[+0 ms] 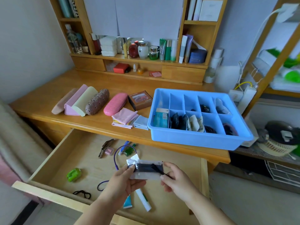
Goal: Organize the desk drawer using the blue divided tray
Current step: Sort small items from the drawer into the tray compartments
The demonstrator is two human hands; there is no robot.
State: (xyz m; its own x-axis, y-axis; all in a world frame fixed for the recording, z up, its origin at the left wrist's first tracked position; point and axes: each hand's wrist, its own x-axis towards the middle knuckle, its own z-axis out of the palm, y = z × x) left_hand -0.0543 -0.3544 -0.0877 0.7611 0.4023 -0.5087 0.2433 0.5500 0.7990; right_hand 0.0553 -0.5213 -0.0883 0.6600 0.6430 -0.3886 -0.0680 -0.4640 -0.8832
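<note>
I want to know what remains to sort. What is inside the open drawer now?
In the drawer: pliers, a pink eraser, a green clip, a purple cable, black hair ties and tubes. The hands and their packet hide the middle.

**A bedroom dressing desk at home**

This is a lived-in room in a home. A wooden tabletop (pixel 90 125) carries a hutch of shelves (pixel 139 60) lined with cosmetic jars and tubes (pixel 164 49) below a mirror covered with paper. Glasses cases (pixel 97 102) and folded cloths (pixel 125 117) lie in a row. A power strip (pixel 237 95) and a fan (pixel 279 140) sit at the right.
</note>
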